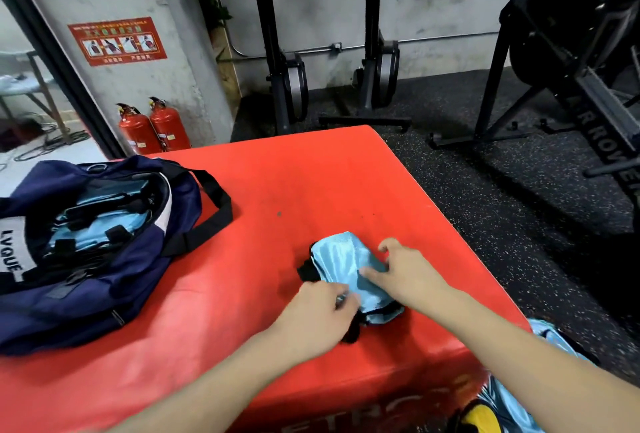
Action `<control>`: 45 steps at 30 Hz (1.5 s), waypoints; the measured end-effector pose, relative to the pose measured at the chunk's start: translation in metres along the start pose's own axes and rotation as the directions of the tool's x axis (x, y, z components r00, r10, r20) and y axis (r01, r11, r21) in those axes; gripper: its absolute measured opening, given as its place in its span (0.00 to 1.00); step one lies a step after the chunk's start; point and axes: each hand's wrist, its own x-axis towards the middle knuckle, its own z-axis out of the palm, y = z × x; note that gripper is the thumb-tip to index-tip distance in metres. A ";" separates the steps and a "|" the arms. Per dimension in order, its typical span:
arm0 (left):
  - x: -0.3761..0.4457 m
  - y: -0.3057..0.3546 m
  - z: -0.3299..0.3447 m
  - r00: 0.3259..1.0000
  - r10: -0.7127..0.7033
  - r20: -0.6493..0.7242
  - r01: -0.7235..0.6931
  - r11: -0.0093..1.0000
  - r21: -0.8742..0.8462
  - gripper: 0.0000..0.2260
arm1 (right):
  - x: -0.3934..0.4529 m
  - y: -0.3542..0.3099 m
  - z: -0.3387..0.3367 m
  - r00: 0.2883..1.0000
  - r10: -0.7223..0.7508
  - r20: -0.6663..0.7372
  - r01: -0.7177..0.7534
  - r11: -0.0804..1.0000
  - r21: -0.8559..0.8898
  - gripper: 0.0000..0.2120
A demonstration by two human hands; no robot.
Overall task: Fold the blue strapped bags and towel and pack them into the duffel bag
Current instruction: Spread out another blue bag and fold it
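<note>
- Lower right of the frame, off the edge of the mat: more shiny light-blue fabric lies on the floor beside something yellow and black, too cropped to name. It looks like further items waiting to be folded.
- Lower centre: the left hand curls its fingers over the near end of a folded blue strapped bag, pinching cloth and black strap together. The right hand presses on the bag's right side, thumb on top and fingers bent round its edge.
- The bag is satin-like, glossy and slippery-looking, folded into a compact oblong, with black webbing poking out at its left and near ends.
- Judged step: finishing this fold. The next move calls for keeping the bundle squeezed so the slick cloth does not spring open, then carrying it left.
- The red padded mat is smooth vinyl with a rounded front edge.
- Middle left: the navy duffel bag sits open on the mat, soft nylon, with blue strapped bags already inside.
- Upper left: two red fire extinguishers stand against the wall.
</note>
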 end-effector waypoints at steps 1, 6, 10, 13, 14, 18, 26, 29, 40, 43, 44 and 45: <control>-0.003 0.002 0.001 0.999 0.007 0.039 -0.005 0.999 -0.046 0.13 | -0.003 -0.003 0.002 1.000 0.022 0.002 -0.022 1.000 -0.003 0.28; -0.003 -0.006 -0.004 0.998 -0.061 0.030 0.065 0.982 -0.180 0.08 | 0.000 -0.013 -0.002 0.987 0.155 0.052 -0.161 0.977 0.136 0.28; 0.007 -0.019 -0.026 0.962 -0.031 -0.270 -0.023 0.980 -0.196 0.08 | 0.005 -0.012 -0.005 0.951 0.206 0.229 -0.291 0.843 0.453 0.15; 0.020 -0.038 -0.045 0.940 0.074 -0.332 -0.149 0.967 -0.206 0.14 | 0.002 -0.021 -0.013 0.931 0.091 0.354 -0.298 0.751 0.589 0.12; 0.023 -0.042 -0.052 0.957 0.086 -0.279 -0.155 0.959 -0.236 0.15 | 0.000 -0.023 -0.016 0.926 0.032 0.377 -0.277 0.737 0.617 0.12; 0.029 -0.047 -0.072 0.991 0.132 -0.022 -0.128 0.879 -0.459 0.13 | -0.003 -0.033 -0.025 0.867 -0.173 0.467 -0.235 0.685 0.690 0.12; 0.012 -0.058 -0.077 0.966 0.126 0.226 0.025 0.825 -0.565 0.11 | -0.004 -0.047 -0.024 0.796 -0.220 0.563 -0.264 0.711 0.652 0.13; -0.003 -0.064 -0.082 0.990 0.104 0.094 -0.041 0.857 -0.514 0.11 | -0.004 -0.061 -0.020 0.770 -0.230 0.595 -0.287 0.708 0.645 0.14; -0.089 -0.121 -0.135 0.909 -0.142 -0.393 -0.136 0.789 -0.599 0.11 | -0.025 -0.155 0.019 0.690 -0.419 0.590 -0.281 0.596 0.752 0.27; -0.113 -0.145 -0.149 0.856 -0.222 -0.468 -0.144 0.766 -0.627 0.10 | -0.032 -0.194 0.038 0.727 -0.443 0.524 -0.304 0.477 0.825 0.22; -0.120 -0.152 -0.154 0.836 -0.248 -0.489 -0.148 0.757 -0.637 0.10 | -0.034 -0.207 0.043 0.735 -0.433 0.522 -0.325 0.450 0.832 0.21; -0.125 -0.159 -0.156 0.812 -0.284 -0.510 -0.146 0.747 -0.648 0.10 | -0.035 -0.218 0.049 0.745 -0.417 0.521 -0.334 0.442 0.832 0.19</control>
